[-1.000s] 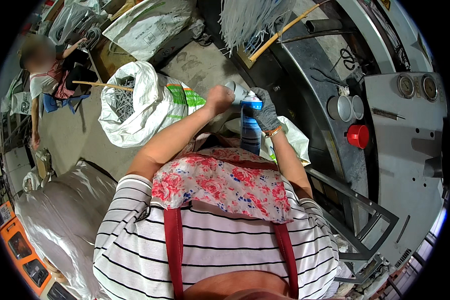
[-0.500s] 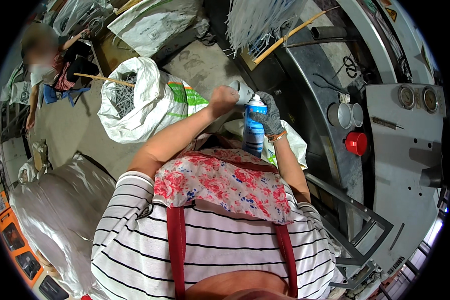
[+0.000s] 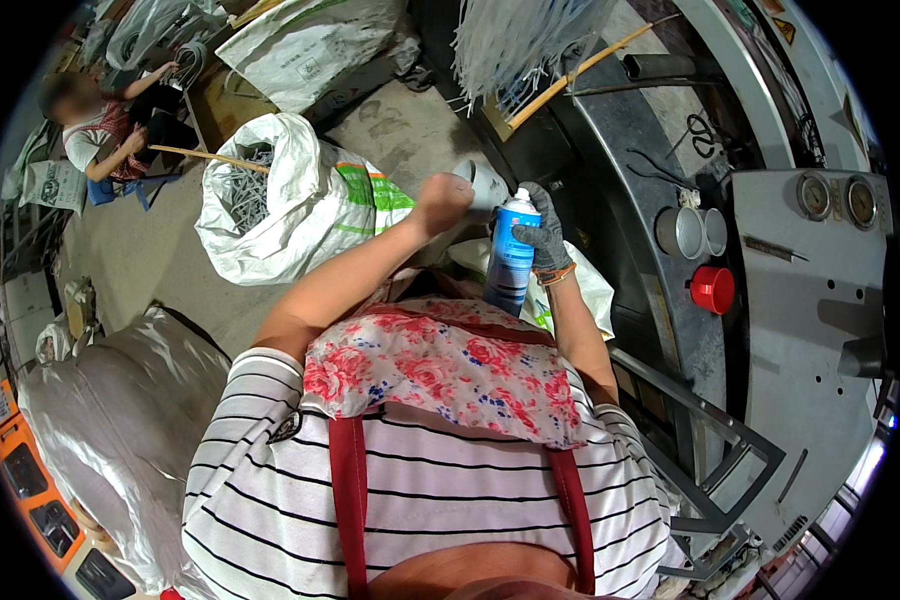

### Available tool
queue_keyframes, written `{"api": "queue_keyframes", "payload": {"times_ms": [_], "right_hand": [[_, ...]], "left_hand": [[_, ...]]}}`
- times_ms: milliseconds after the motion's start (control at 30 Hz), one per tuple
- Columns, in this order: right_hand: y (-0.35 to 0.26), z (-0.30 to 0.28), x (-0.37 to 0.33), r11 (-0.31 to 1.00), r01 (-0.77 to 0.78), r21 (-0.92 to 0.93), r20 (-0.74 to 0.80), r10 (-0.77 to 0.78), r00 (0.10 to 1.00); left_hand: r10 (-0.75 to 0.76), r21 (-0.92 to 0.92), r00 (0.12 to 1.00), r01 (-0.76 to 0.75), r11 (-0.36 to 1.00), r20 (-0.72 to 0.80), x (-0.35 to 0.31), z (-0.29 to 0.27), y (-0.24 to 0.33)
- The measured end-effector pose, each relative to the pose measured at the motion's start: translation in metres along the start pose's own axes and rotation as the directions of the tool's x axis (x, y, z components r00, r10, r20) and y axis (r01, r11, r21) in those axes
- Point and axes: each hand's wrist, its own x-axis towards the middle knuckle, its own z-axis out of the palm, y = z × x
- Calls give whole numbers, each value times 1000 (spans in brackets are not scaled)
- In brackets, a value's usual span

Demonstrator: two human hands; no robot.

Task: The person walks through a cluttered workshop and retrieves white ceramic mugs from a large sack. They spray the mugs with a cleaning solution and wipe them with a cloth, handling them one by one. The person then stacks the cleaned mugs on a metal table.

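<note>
A grey mug (image 3: pixel 487 190) is tilted in front of me, and the bare fingers of my left hand (image 3: pixel 442 204) are closed at its side. Its handle is mostly hidden by that hand. Close beside the mug stands a blue spray can (image 3: pixel 511 262) with a white top, leaning slightly to the right. My right hand (image 3: pixel 545 232), in a dark grey glove, is wrapped round the can's upper part. The can's lower end is just beyond my floral apron (image 3: pixel 440 365).
An open white sack (image 3: pixel 300 220) of grey strips with a stick lies ahead left. Two grey mugs (image 3: pixel 682 232) and a red mug (image 3: pixel 712 290) stand on the right, near a metal panel with gauges (image 3: pixel 812 197). A seated person (image 3: pixel 105 135) works at far left.
The can has tilted a little more to the right and its top shows more clearly. My gloved fingers have shifted on it. The seated person has drawn one arm in.
</note>
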Motion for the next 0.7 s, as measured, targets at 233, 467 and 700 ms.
{"api": "queue_keyframes", "payload": {"times_ms": [233, 467, 700], "right_hand": [[-16, 12, -12, 977, -153, 148, -8, 156, 988], [-45, 54, 0, 567, -17, -823, -77, -83, 994], [-37, 63, 8, 452, -17, -892, -78, -115, 990]], "left_hand": [[-172, -56, 984, 169, 984, -49, -7, -4, 2], [-151, 21, 981, 155, 988, -124, -15, -9, 8], [-117, 124, 979, 138, 983, -164, -16, -12, 11]]}}
